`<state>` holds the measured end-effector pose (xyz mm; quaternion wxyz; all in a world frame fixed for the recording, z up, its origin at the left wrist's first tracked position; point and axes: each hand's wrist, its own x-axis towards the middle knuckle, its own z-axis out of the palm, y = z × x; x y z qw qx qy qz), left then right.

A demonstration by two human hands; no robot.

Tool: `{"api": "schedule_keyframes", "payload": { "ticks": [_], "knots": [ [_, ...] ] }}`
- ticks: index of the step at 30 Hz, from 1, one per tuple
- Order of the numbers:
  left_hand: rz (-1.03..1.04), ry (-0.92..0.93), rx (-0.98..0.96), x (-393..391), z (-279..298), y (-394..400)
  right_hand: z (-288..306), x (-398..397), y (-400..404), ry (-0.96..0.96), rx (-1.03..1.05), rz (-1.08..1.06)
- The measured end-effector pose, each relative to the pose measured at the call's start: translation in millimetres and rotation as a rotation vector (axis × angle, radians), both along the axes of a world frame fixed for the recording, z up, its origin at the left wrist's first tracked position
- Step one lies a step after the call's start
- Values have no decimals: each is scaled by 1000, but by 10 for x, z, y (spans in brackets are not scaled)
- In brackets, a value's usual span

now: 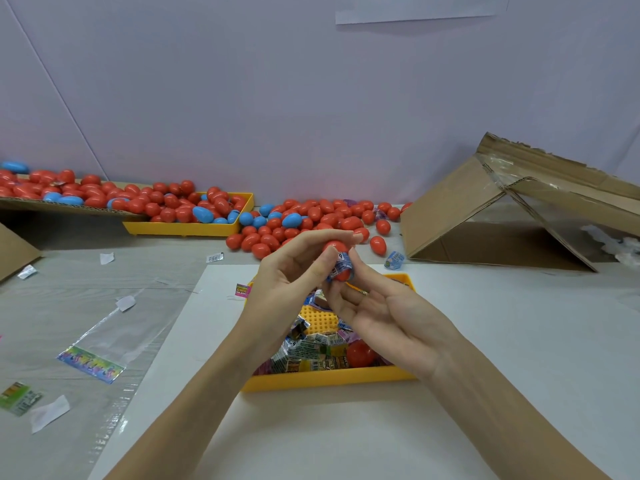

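Note:
My left hand (294, 268) and my right hand (377, 306) meet above a yellow tray (325, 381) at the table's middle. Between them is a red plastic egg (337, 247) with a folded printed paper slip (339, 268) wrapped against its lower half. The left hand's fingers curl over the egg's top and its thumb presses the slip. My right hand pinches the egg's lower end with thumb and fingertips, palm turned up. Inside the tray lie several folded printed slips (311, 348) and one red egg (360, 353).
A heap of red and blue eggs (311, 220) lies behind the hands. A second yellow tray (187, 228) and a cardboard flap (69, 206) at the left hold more eggs. An open cardboard box (502, 209) stands right. Clear bags (114, 334) and paper scraps lie left.

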<state>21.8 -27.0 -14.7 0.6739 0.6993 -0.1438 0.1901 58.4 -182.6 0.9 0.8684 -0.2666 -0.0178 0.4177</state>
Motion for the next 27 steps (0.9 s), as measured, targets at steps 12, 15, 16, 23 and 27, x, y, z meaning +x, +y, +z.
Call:
{"api": "schedule_keyframes", "payload": {
  "ticks": [12, 15, 16, 23, 27],
  "knots": [
    [100, -70, 270, -10, -20, 4, -96, 76, -20, -221, -163, -157],
    [108, -77, 283, 5, -56, -8, -127, 84, -20, -251, -181, -185],
    [113, -71, 288, 11, -58, -10, -139, 82, -16, -259, -188, -195],
    [69, 21, 281, -2, 40, 103, -178, 58, 28, -275, -192, -201],
    [82, 7, 251, -6, 56, 126, -176, 38, -1, -317, -288, -291]
  ]
}}
